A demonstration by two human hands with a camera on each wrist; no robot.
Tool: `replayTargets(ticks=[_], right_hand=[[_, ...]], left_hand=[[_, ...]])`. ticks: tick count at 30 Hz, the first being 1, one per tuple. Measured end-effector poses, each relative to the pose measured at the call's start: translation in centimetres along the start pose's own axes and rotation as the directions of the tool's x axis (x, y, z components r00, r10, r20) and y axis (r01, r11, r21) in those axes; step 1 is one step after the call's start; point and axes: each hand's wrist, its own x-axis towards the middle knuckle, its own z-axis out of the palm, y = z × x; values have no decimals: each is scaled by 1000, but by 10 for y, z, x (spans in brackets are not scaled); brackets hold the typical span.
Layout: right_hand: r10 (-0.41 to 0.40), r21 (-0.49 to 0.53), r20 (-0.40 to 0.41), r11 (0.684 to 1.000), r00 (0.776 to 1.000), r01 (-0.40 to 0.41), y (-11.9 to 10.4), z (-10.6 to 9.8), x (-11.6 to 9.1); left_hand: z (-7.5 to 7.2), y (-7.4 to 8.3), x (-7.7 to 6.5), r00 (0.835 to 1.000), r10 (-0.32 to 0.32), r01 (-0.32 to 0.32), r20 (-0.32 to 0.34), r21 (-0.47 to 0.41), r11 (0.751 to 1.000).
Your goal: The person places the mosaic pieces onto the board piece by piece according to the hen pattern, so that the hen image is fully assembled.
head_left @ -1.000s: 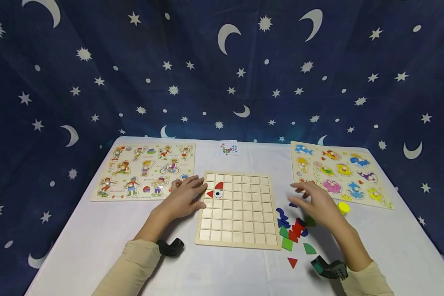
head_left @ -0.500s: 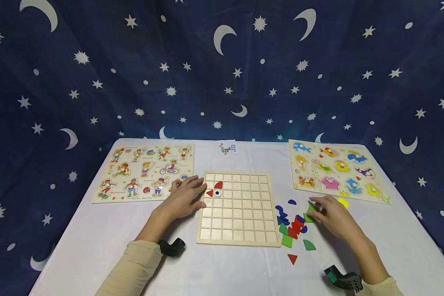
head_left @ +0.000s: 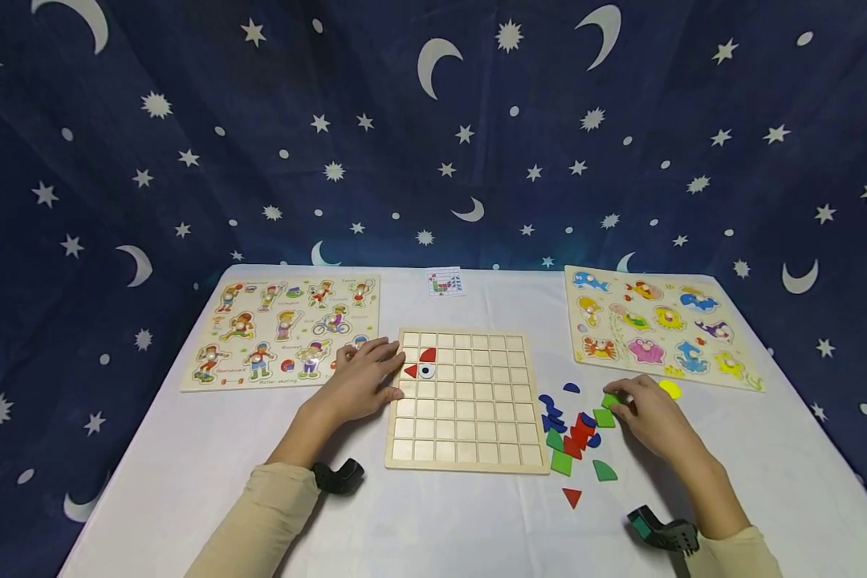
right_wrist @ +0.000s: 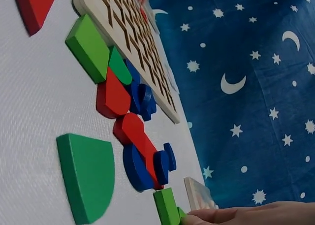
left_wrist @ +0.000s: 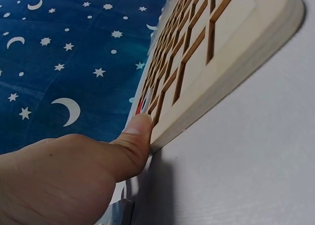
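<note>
My left hand [head_left: 361,381] rests against the left edge of a wooden grid board [head_left: 470,468], its thumb [left_wrist: 139,124] touching the rim. In the board's upper left cells lie a red quarter circle [head_left: 429,355], a red triangle [head_left: 410,372] and a white tile with an eye [head_left: 426,372]. Right of the board, my right hand [head_left: 653,417] pinches a light green square [head_left: 610,400] between thumb and fingers. Another green square [head_left: 604,418] lies just below it. Nearby is a loose pile of blue half circles [head_left: 545,400], red pieces [head_left: 573,448] and green pieces [right_wrist: 88,178].
A sports puzzle board [head_left: 274,372] lies at the left, a sea animal puzzle board [head_left: 621,363] at the right. Behind the grid board is a small pattern card [head_left: 445,282]. A yellow disc [head_left: 669,389] sits beyond my right hand. A red triangle [head_left: 572,498] lies nearer.
My right hand has come down onto the green squares right of the pile and now pinches one, which has shifted off the other. My left hand has stayed at the board's edge.
</note>
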Motion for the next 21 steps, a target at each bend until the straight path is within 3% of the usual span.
replayTargets(ticks=[16,21], right_hand=[[-5,27,-55,1000,998,7,-7,0,5],[-7,43,-87,999,996,11,-18,-6,13]], left_hand=[[0,2,1,1000,13,-13,4,-19,1000],[-1,2,0,1000,9,-9,-3,-18,1000]])
